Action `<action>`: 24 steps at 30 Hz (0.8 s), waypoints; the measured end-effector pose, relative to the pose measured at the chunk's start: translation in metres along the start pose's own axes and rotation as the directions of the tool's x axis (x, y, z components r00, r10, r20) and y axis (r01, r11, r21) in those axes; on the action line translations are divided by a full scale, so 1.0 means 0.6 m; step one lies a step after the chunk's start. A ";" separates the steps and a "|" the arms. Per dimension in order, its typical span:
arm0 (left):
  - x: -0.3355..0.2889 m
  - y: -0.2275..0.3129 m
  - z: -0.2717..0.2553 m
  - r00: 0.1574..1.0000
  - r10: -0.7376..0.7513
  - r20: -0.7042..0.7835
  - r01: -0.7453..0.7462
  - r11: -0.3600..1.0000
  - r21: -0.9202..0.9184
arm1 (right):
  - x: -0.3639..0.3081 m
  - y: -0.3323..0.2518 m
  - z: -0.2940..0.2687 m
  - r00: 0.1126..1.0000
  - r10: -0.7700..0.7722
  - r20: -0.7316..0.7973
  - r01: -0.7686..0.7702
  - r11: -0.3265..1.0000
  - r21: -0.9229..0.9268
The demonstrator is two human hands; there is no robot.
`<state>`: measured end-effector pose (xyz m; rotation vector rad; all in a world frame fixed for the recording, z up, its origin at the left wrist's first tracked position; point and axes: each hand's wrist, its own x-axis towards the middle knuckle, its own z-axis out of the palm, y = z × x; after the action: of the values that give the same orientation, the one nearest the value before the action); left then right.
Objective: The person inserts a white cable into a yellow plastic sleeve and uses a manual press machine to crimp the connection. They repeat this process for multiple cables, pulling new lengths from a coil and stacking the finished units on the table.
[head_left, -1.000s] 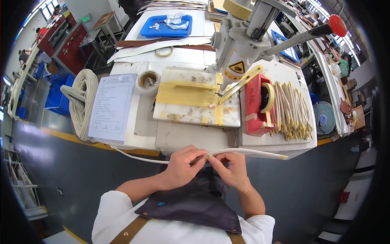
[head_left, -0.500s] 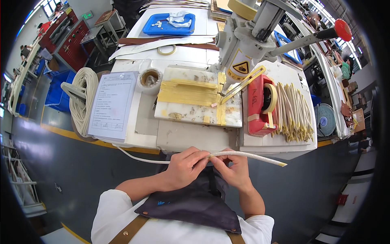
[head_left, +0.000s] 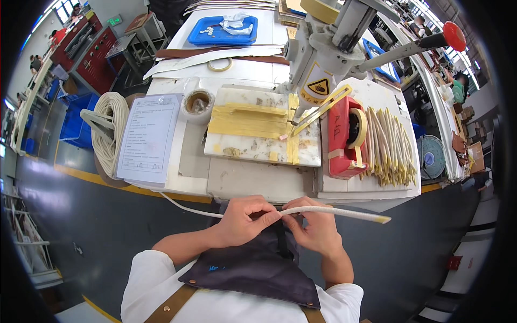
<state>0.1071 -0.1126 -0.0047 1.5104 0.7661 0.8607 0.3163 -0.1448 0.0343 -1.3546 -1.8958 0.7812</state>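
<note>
A white cord [head_left: 344,212] crosses in front of me at the table's near edge, its right end wrapped in yellow tape and sticking out freely. My left hand [head_left: 245,220] pinches it between thumb and fingers. Close beside it, my right hand [head_left: 316,230] is closed around the cord, which runs over its curled fingers; the gripping fingertips are partly hidden. Leftward the cord trails toward a large coil of the same cord [head_left: 107,126]. On the right, a bundle of cut cord pieces [head_left: 388,145] with yellow-taped ends lies on the tabletop.
A hand press [head_left: 328,59] with a red-knobbed lever stands over a white slab [head_left: 247,153] with yellow tape strips. Right of the slab is a red tape dispenser [head_left: 338,142]. A printed sheet [head_left: 148,137], a tape roll [head_left: 197,105] and a blue tray [head_left: 221,39] are on the table.
The cord's taped end has moved slightly to the right. My right hand has turned a little and its thumb has drawn back from the cord; my left hand stays nearly in place.
</note>
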 end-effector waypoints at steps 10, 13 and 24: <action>-0.003 0.006 0.022 0.925 0.364 -0.111 -0.301 0.878 0.372 | 0.002 0.005 -0.002 0.996 -0.089 -0.021 0.086 0.989 -0.116; -0.002 -0.003 0.022 0.846 0.531 -0.055 -0.434 0.746 0.505 | 0.002 0.010 0.001 0.995 -0.082 -0.056 0.079 0.995 -0.060; -0.013 0.008 0.014 0.993 0.037 0.111 -0.047 0.995 0.083 | -0.015 0.059 0.039 0.984 -0.079 -0.161 0.106 0.981 0.164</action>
<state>0.1105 -0.1243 -0.0009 1.6412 0.7002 0.7775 0.3193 -0.1456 -0.0091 -1.1771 -1.7173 0.7526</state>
